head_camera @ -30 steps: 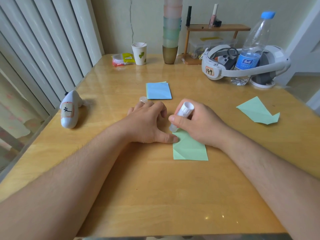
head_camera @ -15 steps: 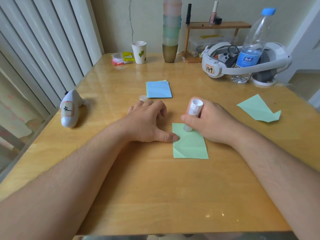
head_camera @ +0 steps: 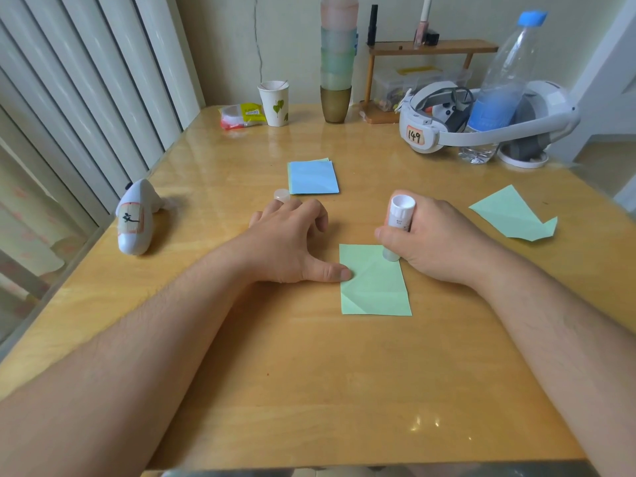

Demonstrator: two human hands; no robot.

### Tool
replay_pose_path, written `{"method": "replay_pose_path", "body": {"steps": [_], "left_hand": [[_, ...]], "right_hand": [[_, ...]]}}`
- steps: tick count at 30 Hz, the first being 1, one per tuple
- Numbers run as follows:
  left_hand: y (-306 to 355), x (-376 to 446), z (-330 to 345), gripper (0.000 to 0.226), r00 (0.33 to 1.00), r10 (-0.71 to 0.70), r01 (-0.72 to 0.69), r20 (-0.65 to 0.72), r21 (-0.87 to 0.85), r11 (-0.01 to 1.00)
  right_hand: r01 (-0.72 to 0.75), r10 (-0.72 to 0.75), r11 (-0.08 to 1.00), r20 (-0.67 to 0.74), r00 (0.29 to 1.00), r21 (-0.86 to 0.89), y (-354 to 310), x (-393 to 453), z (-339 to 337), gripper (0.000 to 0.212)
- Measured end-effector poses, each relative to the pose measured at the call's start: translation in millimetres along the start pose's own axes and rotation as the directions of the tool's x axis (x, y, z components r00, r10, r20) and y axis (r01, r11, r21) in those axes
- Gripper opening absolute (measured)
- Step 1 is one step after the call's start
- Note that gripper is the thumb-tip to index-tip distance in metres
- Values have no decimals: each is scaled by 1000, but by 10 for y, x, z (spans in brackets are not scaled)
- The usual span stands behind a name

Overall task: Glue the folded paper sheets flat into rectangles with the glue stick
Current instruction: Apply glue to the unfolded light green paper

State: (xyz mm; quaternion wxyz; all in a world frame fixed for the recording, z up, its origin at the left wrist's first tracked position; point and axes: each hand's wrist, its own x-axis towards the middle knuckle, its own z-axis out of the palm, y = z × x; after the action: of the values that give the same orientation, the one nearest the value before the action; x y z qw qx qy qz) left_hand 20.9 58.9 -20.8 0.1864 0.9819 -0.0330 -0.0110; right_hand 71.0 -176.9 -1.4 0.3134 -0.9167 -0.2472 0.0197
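Note:
A green folded paper rectangle lies flat on the wooden table in front of me. My right hand grips a white glue stick upright, its tip down on the paper's upper right part. My left hand rests on the table left of the paper, thumb pressing the paper's left edge. The glue stick's cap sits just beyond my left fingers. A blue folded rectangle lies farther back. Another green folded sheet, irregular in shape, lies at the right.
A white controller lies at the left edge. At the back stand a paper cup, a stack of cups, a small wooden shelf, a headset and a water bottle.
My right hand has drawn the glue stick rightward across the top of the green paper and stood it more upright. The left hand has stayed in place.

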Motion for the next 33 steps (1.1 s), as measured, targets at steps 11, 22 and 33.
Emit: {"method": "replay_pose_path", "body": {"steps": [11,22,33], "left_hand": [[8,2,8,64,1000,-4,4,16,19,1000],[25,8,20,76,1000,-20,19,11,53,998],[28,-14,17,72,1000,-18,17,6,51,999]], "right_hand": [[25,44,961,-239,970,277,17,71,55,33],[123,-125,968,-5,992,219,-170,78,313,28],[79,-85,990,49,995,121,-179,59,224,30]]}}
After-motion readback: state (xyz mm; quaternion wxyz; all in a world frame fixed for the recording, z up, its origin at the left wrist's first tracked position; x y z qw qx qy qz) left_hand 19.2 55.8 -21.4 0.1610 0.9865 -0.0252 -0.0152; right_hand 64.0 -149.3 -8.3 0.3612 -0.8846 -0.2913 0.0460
